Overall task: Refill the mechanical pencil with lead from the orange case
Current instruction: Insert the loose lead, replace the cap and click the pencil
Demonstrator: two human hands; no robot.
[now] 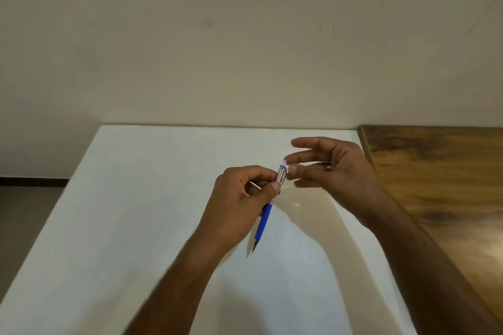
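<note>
Left hand (239,198) grips the blue mechanical pencil (268,209), tip toward him; right hand (326,166) pinches its white eraser (285,162).

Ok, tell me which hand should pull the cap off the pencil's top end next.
Right. The right hand already has its fingertips at the top end of the pencil, while the left hand grips the barrel to steady it.

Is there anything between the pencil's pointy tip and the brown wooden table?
Only bare white tabletop in the head view, between the blue mechanical pencil and the brown wooden surface.
</note>
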